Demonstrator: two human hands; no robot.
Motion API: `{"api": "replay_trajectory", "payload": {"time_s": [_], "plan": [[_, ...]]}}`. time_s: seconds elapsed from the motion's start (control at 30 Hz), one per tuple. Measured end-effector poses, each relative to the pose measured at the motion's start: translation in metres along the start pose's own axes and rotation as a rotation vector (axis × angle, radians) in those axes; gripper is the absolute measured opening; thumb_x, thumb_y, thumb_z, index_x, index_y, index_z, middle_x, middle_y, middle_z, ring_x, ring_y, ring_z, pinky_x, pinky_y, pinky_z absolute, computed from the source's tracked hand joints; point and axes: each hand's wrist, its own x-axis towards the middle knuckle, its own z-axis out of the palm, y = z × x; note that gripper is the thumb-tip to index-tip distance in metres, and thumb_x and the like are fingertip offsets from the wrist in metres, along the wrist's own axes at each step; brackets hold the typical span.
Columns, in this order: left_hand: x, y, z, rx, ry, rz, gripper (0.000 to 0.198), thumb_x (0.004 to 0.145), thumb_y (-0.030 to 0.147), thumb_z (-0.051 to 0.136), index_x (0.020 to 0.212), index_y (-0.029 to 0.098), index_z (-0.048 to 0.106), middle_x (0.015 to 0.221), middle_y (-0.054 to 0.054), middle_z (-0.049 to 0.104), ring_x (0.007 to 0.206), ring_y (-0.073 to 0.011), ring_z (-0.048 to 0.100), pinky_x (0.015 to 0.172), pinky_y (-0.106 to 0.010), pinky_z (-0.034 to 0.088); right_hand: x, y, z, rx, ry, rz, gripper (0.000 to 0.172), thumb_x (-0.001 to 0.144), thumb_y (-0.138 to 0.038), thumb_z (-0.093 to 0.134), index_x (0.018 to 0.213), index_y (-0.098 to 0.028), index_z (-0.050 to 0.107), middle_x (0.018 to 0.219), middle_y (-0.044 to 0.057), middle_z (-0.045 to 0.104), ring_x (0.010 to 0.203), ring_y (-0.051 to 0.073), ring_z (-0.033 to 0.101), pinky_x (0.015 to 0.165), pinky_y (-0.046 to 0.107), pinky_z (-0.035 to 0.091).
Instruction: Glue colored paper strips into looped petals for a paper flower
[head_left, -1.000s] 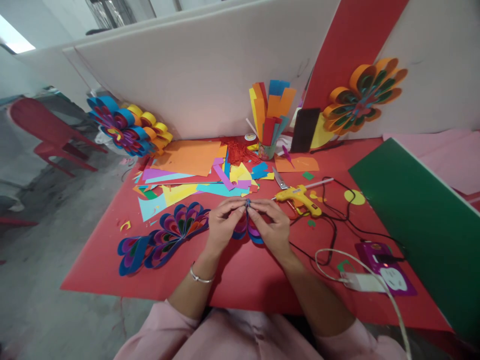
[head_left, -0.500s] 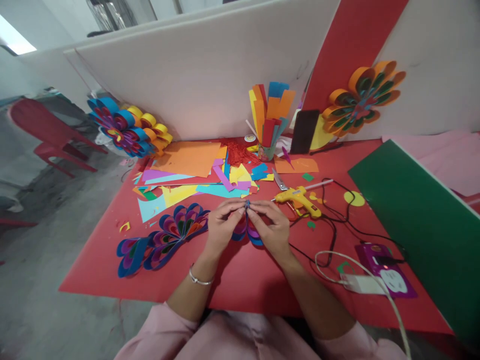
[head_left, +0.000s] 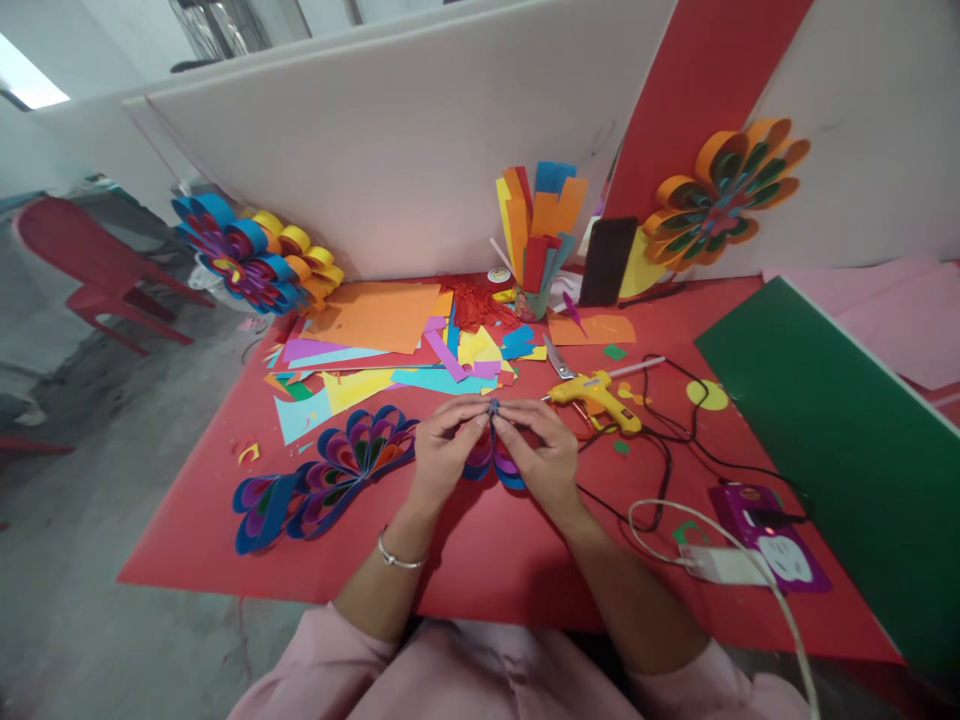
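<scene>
My left hand (head_left: 442, 455) and my right hand (head_left: 544, 455) meet at the middle of the red table (head_left: 480, 550). Both pinch the top of a small looped paper petal (head_left: 491, 455) of blue, purple and pink strips, held upright between the fingertips. Its lower loops show between the two hands; the rest is hidden by my fingers. To the left lies a finished fan of multicoloured paper petals (head_left: 330, 470), flat on the table. A yellow glue gun (head_left: 600, 398) rests just right of my right hand.
Loose coloured paper sheets (head_left: 382, 340) and scissors (head_left: 556, 358) lie behind my hands. A cup of paper strips (head_left: 540, 235), a dark phone (head_left: 607, 260) and paper flowers (head_left: 720, 195) stand by the white wall. A green board (head_left: 832, 440), power strip (head_left: 765, 530) and cables (head_left: 675, 460) fill the right.
</scene>
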Motion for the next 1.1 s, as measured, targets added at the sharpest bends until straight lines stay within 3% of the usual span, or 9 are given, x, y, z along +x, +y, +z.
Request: {"api": "replay_trajectory", "payload": {"time_s": [1.1], "plan": [[0.0003,-0.0004,0.0001,-0.002,0.004,0.016,0.011,0.087,0.026,0.08,0.096,0.025,0.087,0.104,-0.008,0.082,0.103,-0.0215,0.076,0.099,-0.036,0.06,-0.0006,0.002,-0.0001,0.0,-0.004,-0.015,0.018,0.091,-0.018,0.077,0.102,-0.03,0.083,0.1,0.003,0.08,0.093,0.016,0.076,0.084,0.031,0.064]]}}
